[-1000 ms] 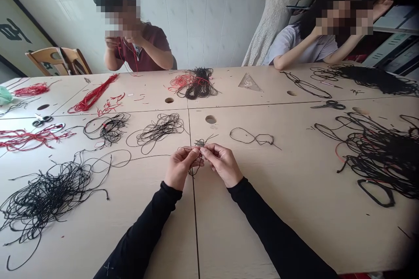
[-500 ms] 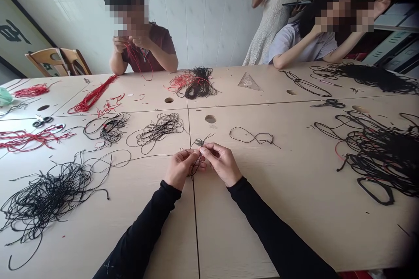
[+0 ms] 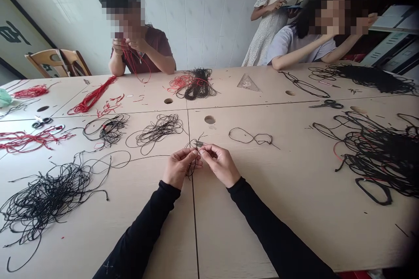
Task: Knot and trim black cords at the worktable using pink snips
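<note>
Black cord [image 3: 194, 170] gathers in a small tangle between the two bare hands, held up off the pale wooden table [image 3: 262, 231] just above a seam in its top. The left hand [image 3: 179, 168] curls round the strands, its fingers [image 3: 186, 155] closed and the thumb pressed toward them. The right hand [image 3: 220, 165] has thumb and forefinger pinched together on the cord, just below a small silvery piece [image 3: 199, 144] too small to identify. Held this close, tip almost against tip, the hands keep the short ends steady and raised clear of the surface. A looped length of black cord [image 3: 250, 137] lies just beyond the right hand, while a heap of black cord [image 3: 376, 161] to the right and another heap [image 3: 49, 196] to the left sit well apart, out of the hands' way.
</note>
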A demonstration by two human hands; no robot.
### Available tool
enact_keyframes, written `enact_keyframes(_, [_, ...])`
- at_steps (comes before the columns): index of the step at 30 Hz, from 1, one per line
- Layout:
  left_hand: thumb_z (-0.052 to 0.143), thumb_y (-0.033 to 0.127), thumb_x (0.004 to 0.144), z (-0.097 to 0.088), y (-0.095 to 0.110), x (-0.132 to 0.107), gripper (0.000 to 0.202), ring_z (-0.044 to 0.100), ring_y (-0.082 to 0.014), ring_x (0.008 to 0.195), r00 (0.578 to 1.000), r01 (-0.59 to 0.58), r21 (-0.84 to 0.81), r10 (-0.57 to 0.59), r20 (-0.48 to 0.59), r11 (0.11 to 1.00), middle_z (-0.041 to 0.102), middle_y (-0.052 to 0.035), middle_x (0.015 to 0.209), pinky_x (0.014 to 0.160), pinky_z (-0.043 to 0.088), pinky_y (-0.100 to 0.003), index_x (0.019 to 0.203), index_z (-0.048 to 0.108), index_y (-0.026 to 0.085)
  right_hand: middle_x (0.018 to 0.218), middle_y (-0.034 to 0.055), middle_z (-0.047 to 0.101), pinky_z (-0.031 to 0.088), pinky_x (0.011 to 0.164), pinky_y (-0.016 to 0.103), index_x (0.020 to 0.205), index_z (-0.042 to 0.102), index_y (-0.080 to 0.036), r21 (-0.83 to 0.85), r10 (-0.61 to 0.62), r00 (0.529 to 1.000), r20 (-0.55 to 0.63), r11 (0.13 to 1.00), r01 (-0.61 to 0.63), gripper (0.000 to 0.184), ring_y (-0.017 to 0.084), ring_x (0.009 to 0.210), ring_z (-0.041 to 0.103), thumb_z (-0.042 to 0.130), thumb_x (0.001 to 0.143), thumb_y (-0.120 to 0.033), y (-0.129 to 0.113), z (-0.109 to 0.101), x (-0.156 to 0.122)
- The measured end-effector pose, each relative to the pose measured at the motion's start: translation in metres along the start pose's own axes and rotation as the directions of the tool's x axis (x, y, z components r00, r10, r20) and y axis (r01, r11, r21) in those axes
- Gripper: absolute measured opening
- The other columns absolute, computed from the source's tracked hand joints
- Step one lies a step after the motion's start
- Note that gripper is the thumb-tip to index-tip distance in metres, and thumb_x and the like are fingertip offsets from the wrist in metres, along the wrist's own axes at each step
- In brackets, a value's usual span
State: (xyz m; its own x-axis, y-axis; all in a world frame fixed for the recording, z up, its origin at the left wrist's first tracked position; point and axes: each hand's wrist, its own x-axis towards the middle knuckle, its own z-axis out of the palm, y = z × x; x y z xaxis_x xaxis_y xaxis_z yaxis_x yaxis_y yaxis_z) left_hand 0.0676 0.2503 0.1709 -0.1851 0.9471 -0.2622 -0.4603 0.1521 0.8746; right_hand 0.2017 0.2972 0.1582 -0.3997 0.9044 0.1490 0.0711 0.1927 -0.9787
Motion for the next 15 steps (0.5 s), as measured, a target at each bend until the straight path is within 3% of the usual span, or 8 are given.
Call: enact_keyframes(15, [0.081, 0.026, 0.062, 0.0001, 0.0001, -0.0014, 0.03, 0.062, -0.0108, 0.055, 0.999, 0.009, -0.067, -0.007, 0.037, 0.998, 0.064, -0.0009, 0.067, 0.058, 0.054, -0.024, 0.075, 0.057, 0.013, 0.071, 0.0038, 0.062, 0.041, 0.06, 0.026, 0.072, 0.06, -0.017, -0.047, -0.013, 0.999, 0.029, 0.999, 0.015, 0.018, 0.015, 0.062, 0.052, 0.052, 0.082, -0.028, -0.0053, 0.0004, -0.0002])
